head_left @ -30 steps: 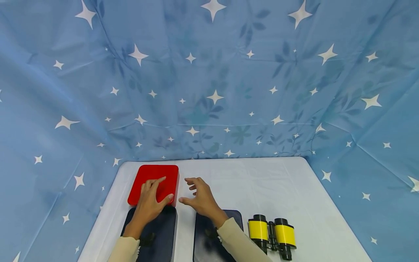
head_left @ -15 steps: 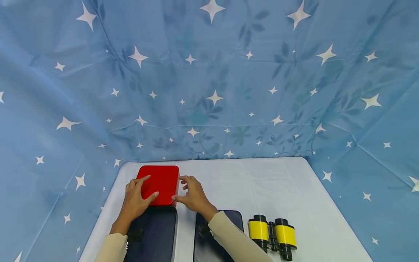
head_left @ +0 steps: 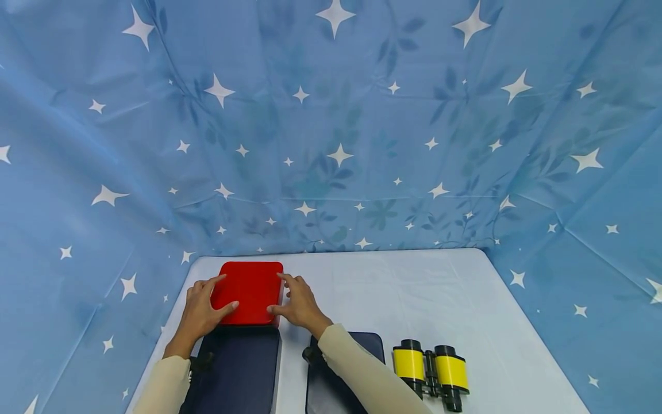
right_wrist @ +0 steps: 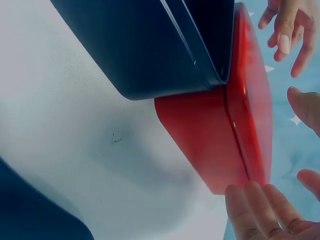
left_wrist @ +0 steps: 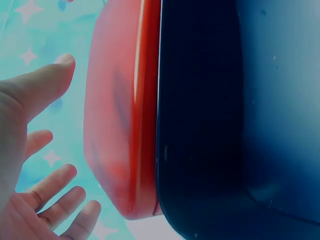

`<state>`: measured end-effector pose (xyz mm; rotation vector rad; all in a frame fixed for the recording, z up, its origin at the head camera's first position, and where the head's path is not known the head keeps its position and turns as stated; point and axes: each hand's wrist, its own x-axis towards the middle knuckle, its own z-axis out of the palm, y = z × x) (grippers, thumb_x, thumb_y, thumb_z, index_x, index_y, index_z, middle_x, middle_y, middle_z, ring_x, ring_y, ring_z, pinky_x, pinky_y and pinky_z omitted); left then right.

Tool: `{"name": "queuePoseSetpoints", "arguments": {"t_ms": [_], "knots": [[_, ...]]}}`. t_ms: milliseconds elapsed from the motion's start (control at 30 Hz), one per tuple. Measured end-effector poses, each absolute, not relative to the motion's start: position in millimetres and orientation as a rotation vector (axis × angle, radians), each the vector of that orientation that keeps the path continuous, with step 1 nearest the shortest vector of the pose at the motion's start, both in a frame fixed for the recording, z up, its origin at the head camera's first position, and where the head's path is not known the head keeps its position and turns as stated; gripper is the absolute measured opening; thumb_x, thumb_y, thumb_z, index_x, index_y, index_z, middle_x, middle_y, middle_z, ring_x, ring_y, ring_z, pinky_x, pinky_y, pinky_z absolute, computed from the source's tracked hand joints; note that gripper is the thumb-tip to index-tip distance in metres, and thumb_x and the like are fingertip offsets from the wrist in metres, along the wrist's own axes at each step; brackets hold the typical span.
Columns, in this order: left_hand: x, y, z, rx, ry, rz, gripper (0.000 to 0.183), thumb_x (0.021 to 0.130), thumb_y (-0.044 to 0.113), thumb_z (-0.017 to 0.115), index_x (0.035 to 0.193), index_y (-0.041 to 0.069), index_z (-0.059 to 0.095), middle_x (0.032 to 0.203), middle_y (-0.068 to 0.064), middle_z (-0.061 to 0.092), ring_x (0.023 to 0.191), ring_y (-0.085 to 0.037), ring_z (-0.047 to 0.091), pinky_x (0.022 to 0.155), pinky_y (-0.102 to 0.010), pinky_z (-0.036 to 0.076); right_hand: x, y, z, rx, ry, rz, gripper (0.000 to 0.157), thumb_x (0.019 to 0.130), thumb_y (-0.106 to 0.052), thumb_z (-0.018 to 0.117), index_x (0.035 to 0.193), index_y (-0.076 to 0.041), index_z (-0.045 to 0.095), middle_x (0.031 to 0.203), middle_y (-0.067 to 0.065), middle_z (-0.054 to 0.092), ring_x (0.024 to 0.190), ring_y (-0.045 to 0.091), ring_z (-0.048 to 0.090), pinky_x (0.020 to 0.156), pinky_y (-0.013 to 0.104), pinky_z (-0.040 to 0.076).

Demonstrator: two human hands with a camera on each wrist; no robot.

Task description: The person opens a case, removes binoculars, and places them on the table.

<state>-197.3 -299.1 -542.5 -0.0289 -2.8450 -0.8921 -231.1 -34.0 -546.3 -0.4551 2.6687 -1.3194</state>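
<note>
A red lidded box (head_left: 249,293) lies at the far left of the table, between my two hands. In the head view my left hand (head_left: 197,313) hovers by its left side, thumb and fingers spread. The left wrist view shows that hand (left_wrist: 37,165) apart from the box (left_wrist: 117,120), holding nothing. My right hand (head_left: 302,305) is at the box's right side, fingers extended and thumb apart. In the right wrist view its fingertips (right_wrist: 241,202) come right up to the box's end (right_wrist: 210,145); whether they touch is hard to tell.
A dark navy open-topped bin (head_left: 240,368) stands directly in front of the red box. Another dark bin (head_left: 331,385) is to its right, partly under my right sleeve (head_left: 362,368). Yellow and black binoculars (head_left: 451,371) lie further right. A starry blue curtain (head_left: 331,126) surrounds the white table (head_left: 414,293).
My left hand has moved left, from over the red box to its left side. My right hand has moved left, up to the box's right side. The box has stayed in place.
</note>
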Motion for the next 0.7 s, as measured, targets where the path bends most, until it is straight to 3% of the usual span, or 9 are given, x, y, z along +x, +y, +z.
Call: {"name": "queuePoseSetpoints", "arguments": {"t_ms": [133,300,433,700], "knots": [[-200.4,-305.3,-545.3,0.010,-2.879,-0.885,0.087,0.087,0.032,0.086,0.158,0.004,0.044,0.146,-0.034,0.044,0.131,-0.052,0.039,0.101,-0.073,0.050,-236.3,-38.2,-551.5,-0.430,2.637,-1.320,0.089,0.085,-0.031,0.091,0.161,-0.021,0.046,0.141,0.016,0.058,0.114,0.032,0.066,0.080,0.032,0.063],[-202.8,-310.1,-551.1,0.053,-2.918,-0.924,0.086,0.089,0.030,0.085,0.159,0.004,0.042,0.150,-0.034,0.044,0.133,-0.053,0.039,0.104,-0.073,0.049,-240.4,-43.4,-558.2,-0.416,2.628,-1.306,0.086,0.086,-0.029,0.090,0.159,-0.017,0.047,0.138,0.016,0.059,0.104,0.023,0.062,0.077,0.028,0.059],[-203.4,-311.6,-554.3,0.052,-2.918,-0.967,0.085,0.089,0.028,0.085,0.158,0.003,0.043,0.151,-0.033,0.047,0.132,-0.051,0.043,0.103,-0.070,0.051,-242.4,-47.4,-561.3,-0.422,2.649,-1.290,0.080,0.087,-0.024,0.089,0.156,-0.013,0.051,0.134,0.013,0.061,0.103,0.017,0.056,0.083,0.029,0.058],[-206.7,-310.4,-554.6,0.059,-2.890,-1.010,0.084,0.088,0.024,0.087,0.157,0.001,0.044,0.148,-0.034,0.050,0.121,-0.050,0.054,0.096,-0.063,0.058,-242.3,-56.2,-556.6,-0.310,2.652,-1.333,0.075,0.086,-0.017,0.090,0.153,-0.011,0.056,0.132,0.013,0.062,0.114,0.022,0.059,0.093,0.037,0.063]]}}
